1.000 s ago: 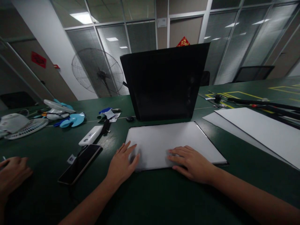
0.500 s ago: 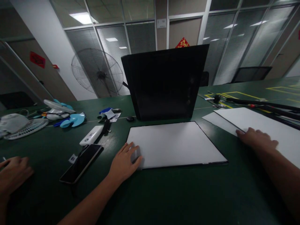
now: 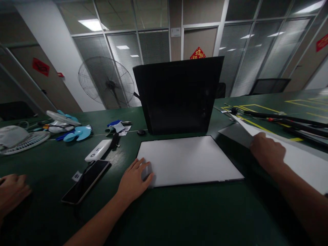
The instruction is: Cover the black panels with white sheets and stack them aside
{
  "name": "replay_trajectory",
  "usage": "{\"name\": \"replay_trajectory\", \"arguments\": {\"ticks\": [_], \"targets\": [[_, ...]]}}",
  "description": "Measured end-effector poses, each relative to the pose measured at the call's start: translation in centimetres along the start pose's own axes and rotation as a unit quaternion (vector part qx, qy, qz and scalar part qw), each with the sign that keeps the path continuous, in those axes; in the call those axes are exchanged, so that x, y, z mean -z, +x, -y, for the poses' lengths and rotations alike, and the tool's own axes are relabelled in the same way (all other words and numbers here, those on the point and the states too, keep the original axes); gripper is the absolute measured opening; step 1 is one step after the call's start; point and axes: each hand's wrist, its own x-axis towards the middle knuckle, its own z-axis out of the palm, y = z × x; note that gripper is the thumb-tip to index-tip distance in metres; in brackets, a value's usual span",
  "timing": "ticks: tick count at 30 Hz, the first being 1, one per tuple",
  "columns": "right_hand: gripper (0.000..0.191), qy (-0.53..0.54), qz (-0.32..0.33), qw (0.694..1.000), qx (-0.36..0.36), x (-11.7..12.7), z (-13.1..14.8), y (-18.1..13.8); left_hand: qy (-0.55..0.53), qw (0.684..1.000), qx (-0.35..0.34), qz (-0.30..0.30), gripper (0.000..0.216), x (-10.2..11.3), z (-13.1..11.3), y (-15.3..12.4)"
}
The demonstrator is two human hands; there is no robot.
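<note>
Raising white sheet (image 3: 303,159) at right: right hand (image 3: 268,153), grip clenched on edge. Left hand (image 3: 133,179), grip released, flat on board (image 3: 187,160). Next move likely needs steady pinch.

Plain white on flat panel (image 3: 188,160), edged in blk. White on rt-side sheet (image 3: 302,157), w/ greyer tone on lower sheet (image 3: 234,133). Dk green on table (image 3: 200,215), w/ yellow lines (image 3: 253,123). Solid blk on upright board (image 3: 178,97) & on mouse (image 3: 141,132). Blk face, pale rim on phone (image 3: 87,182). White w/ dk marks on oblong box (image 3: 98,150). Lt blue on fan blades (image 3: 78,133). Red w/ gold characters on diamond sign (image 3: 198,53).
</note>
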Motion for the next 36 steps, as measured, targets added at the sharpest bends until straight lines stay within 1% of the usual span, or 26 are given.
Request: {"name": "replay_trajectory", "arguments": {"ticks": [2, 4, 6, 7, 8, 9, 11, 12, 13, 14, 16, 17, 19, 20, 22, 23, 24, 26, 28, 30, 32, 34, 36], "targets": [[0.044, 0.003, -0.023, 0.998, 0.054, 1.3, 2.4, -2.4, 0.0, 1.0, 0.005, 0.001, 0.054, 0.2, -0.2, 0.0], [0.042, 0.008, -0.029, 0.993, 0.118, 2.0, 5.0, -5.2, 0.002, 1.0, 0.009, 0.006, 0.054, 0.4, -0.5, 0.0], [0.036, 0.016, -0.015, 0.982, 0.19, 2.0, 7.4, -8.2, -0.001, 1.0, 0.007, 0.007, 0.053, 0.6, -0.8, 0.0], [0.033, 0.023, -0.007, 0.97, 0.242, 1.6, 8.4, -9.7, -0.003, 1.0, 0.006, 0.005, 0.052, 0.6, -0.8, 0.1], [0.03, 0.031, -0.004, 0.952, 0.305, 1.2, 9.3, -11.1, -0.005, 1.0, 0.006, 0.002, 0.05, 0.7, -0.8, 0.1], [0.03, 0.041, -0.008, 0.926, 0.375, 0.6, 10.1, -12.3, -0.008, 1.0, 0.009, -0.003, 0.05, 0.8, -0.7, 0.1], [0.037, 0.062, -0.036, 0.861, 0.504, -0.6, 11.2, -14.2, -0.028, 1.0, -0.001, -0.009, 0.051, 0.8, -0.4, 0.2], [0.04, 0.07, -0.052, 0.83, 0.551, -1.0, 11.5, -14.8, -0.049, 0.999, -0.011, -0.01, 0.051, 0.8, -0.1, 0.3], [0.042, 0.078, -0.062, 0.808, 0.581, -1.4, 11.8, -15.3, -0.078, 0.997, -0.02, -0.011, 0.049, 0.8, 0.2, 0.3], [0.042, 0.085, -0.065, 0.792, 0.602, -1.6, 11.9, -15.6, -0.112, 0.993, -0.02, -0.013, 0.047, 0.7, 0.5, 0.3], [0.042, 0.097, -0.05, 0.77, 0.629, -1.5, 12.0, -15.8, -0.189, 0.982, 0.016, -0.019, 0.041, 0.5, 1.1, 0.3], [0.041, 0.101, -0.038, 0.764, 0.636, -1.4, 12.0, -15.9, -0.232, 0.971, 0.051, -0.028, 0.044, 0.4, 1.4, 0.3], [0.04, 0.106, -0.023, 0.764, 0.636, -0.9, 11.9, -15.9, -0.315, 0.939, 0.122, -0.06, 0.067, 0.1, 1.6, 0.2], [0.039, 0.107, -0.019, 0.766, 0.633, -0.7, 11.9, -15.9, -0.351, 0.922, 0.146, -0.08, 0.08, 0.1, 1.7, 0.3], [0.037, 0.113, -0.01, 0.773, 0.624, -0.6, 11.8, -15.9, -0.401, 0.894, 0.162, -0.117, 0.096, 0.1, 1.6, 0.4], [0.036, 0.116, -0.004, 0.775, 0.621, -0.6, 11.8, -15.8, -0.413, 0.888, 0.159, -0.127, 0.096, 0.2, 1.5, 0.5], [0.037, 0.12, 0.004, 0.775, 0.62, -0.7, 11.7, -15.8, -0.417, 0.886, 0.153, -0.132, 0.092, 0.3, 1.3, 0.6], [0.038, 0.126, 0.016, 0.77, 0.625, -0.9, 11.7, -15.5, -0.406, 0.89, 0.154, -0.137, 0.077, 0.6, 1.1, 0.9], [0.038, 0.131, 0.026, 0.762, 0.634, -1.1, 11.5, -15.2, -0.386, 0.895, 0.179, -0.135, 0.065, 0.7, 1.0, 1.0], [0.038, 0.138, 0.041, 0.748, 0.648, -1.0, 11.4, -14.8, -0.374, 0.895, 0.206, -0.13, 0.066, 0.7, 1.1, 1.1], [0.041, 0.148, 0.057, 0.725, 0.67, -0.7, 11.2, -14.4, -0.363, 0.893, 0.23, -0.13, 0.069, 0.6, 1.2, 1.1], [0.043, 0.159, 0.067, 0.702, 0.691, -0.5, 11.0, -14.1, -0.356, 0.888, 0.246, -0.155, 0.065, 0.5, 1.3, 1.0], [0.042, 0.172, 0.068, 0.688, 0.702, -0.4, 10.9, -13.9, -0.365, 0.877, 0.252, -0.186, 0.056, 0.7, 1.1, 0.9]]}}
